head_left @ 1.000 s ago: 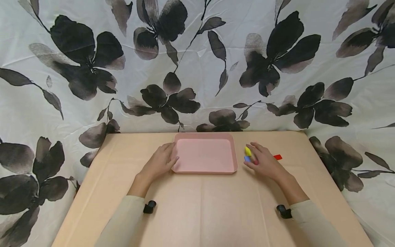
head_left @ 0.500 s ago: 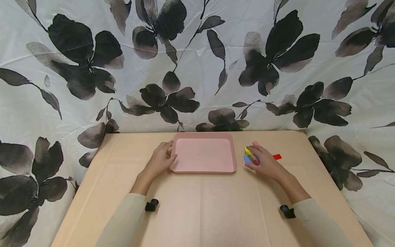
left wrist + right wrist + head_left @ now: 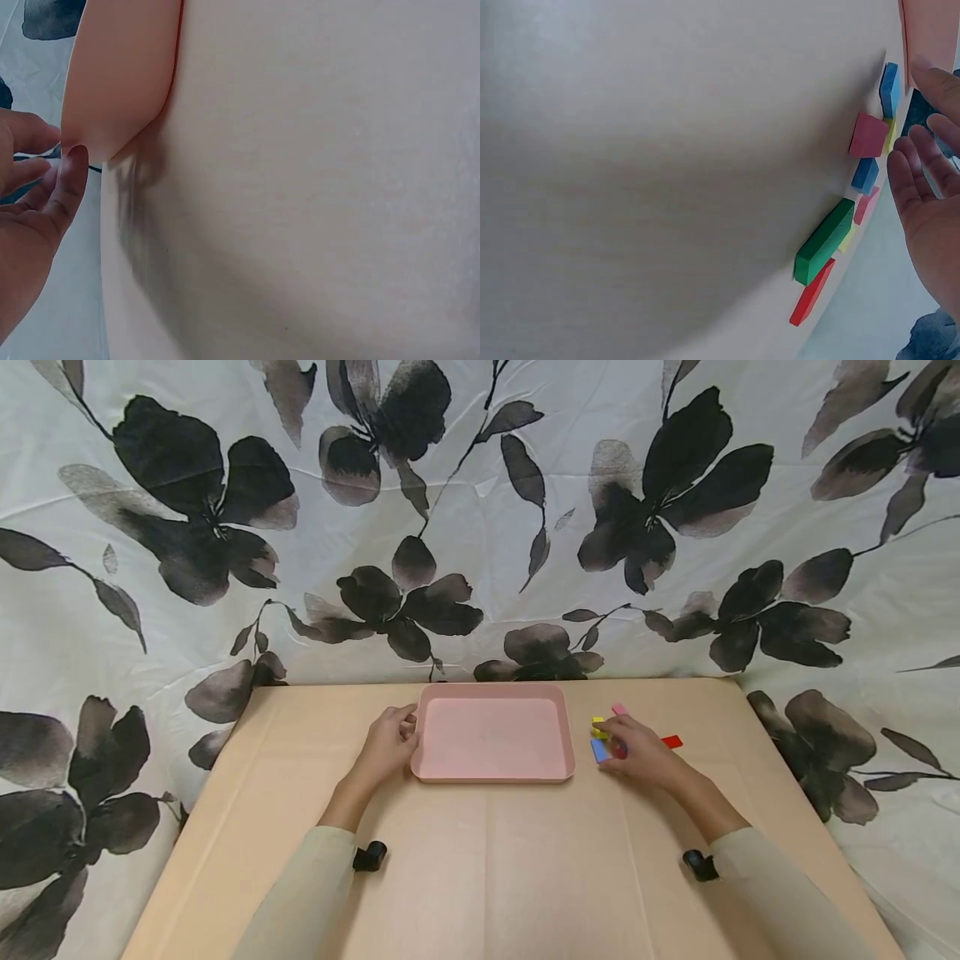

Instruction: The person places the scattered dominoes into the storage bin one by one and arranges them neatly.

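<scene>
Tan counter [image 3: 555, 868] | pink tray [image 3: 492, 731] toward far edge | green block [image 3: 823, 243], red block [image 3: 812, 294], more blocks [image 3: 868, 136] to its right

Soft, fairly even light brightens the head view, leaving faint shadows beside the hands [image 3: 384, 750] [image 3: 641, 753] on the surface [image 3: 540, 868], while both wrist views look dimmer and hazier, with broad blurry shadows and a bluish cast over the cloth [image 3: 75, 300].

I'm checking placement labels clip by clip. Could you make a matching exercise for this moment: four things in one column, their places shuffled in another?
1. Pink tray
2. Left hand
3. Right hand
4. Long red block

A. Next to the green block
B. Over the small blocks
C. Between the two hands
D. At the tray's left edge

Pairs: 1-C, 2-D, 3-B, 4-A
</scene>
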### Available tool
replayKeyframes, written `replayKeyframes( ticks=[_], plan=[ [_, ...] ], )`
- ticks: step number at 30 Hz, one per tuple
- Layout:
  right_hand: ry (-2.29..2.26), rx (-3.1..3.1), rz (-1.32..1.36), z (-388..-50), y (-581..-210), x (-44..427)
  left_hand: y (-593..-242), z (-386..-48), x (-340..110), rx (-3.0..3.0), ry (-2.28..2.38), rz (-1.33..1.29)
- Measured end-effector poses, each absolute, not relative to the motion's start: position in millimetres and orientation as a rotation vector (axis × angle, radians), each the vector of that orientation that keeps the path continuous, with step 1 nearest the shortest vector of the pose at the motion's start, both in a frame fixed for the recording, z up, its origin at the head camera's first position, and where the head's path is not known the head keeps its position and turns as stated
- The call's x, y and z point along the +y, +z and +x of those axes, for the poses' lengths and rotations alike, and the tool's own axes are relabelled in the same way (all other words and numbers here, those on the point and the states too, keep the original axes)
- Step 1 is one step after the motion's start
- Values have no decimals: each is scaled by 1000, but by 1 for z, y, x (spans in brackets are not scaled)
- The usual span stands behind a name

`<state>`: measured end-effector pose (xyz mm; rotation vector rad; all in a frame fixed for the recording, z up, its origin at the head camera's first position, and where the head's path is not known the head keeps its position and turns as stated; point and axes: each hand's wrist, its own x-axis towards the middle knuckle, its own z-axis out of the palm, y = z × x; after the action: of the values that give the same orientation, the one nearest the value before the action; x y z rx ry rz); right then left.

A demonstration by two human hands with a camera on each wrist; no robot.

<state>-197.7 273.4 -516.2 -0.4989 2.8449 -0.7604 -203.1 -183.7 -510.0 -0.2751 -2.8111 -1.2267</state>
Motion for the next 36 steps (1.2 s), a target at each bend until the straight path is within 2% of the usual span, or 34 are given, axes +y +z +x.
replayKeyframes(
  ticks=[15,36],
  plan=[
    [-718,2742,-411,-207,-515,265,-513,-208,-185,-2830,-1315,-207],
    [-663,2771,-472,-215,-519,267,-514,-210,-184,-2844,-1388,-161]
  ],
)
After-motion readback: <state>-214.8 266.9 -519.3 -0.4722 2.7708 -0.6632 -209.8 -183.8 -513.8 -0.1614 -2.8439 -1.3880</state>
